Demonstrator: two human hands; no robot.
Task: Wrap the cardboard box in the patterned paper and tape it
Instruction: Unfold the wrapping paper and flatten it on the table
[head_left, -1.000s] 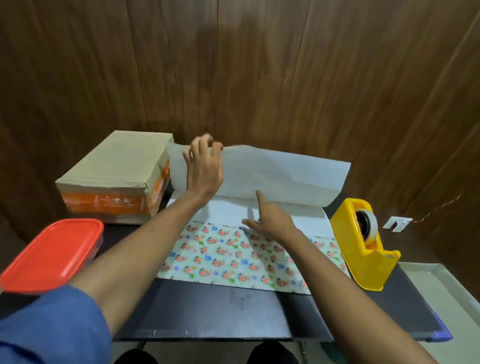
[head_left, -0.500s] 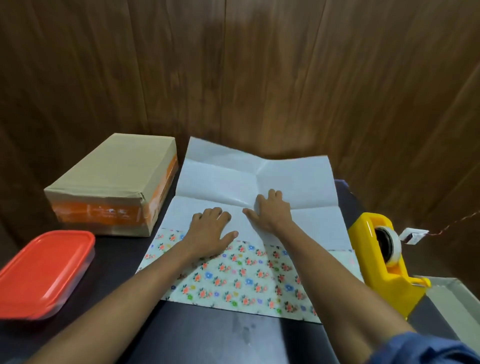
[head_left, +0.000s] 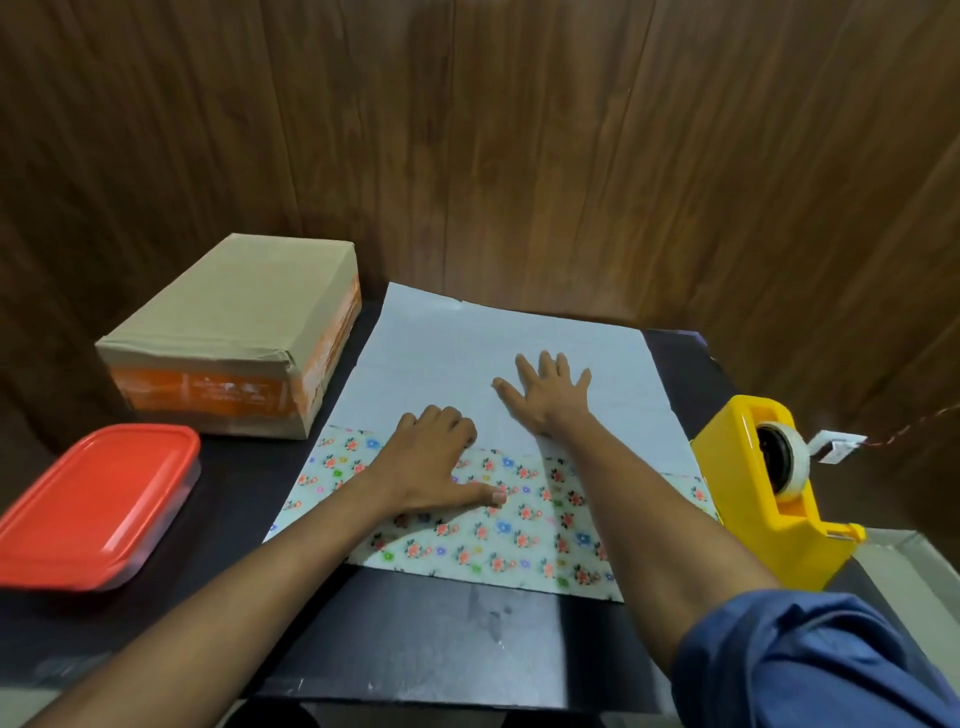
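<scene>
Neither grip holds anything: the right hand (head_left: 550, 395) lies flat with its fingers spread wide on the white underside of the patterned paper (head_left: 498, 395), and the left hand (head_left: 436, 462) presses down just nearer the body, its fingers bent at the knuckles and its thumb stretched out along the flowered strip. That strip is the near edge of the sheet, folded over so the print faces up; the left palm sits on the line where print meets white.

The cardboard box (head_left: 234, 338) stands on the tabletop (head_left: 415, 634) well to the left of both hands, not yet on the paper. The tape dispenser (head_left: 769, 493) sits just to the right of the right forearm, touching or nearly touching the sheet's edge.

The step in hand looks like flattening the sheet before the box goes on. To do it well, I would keep one palm anchoring the middle while the other sweeps outward toward the corners, so creases are pushed off, not trapped. The folded near flap probably needs opening out flat too. Then bring the box across and centre it under where the hands now rest.
</scene>
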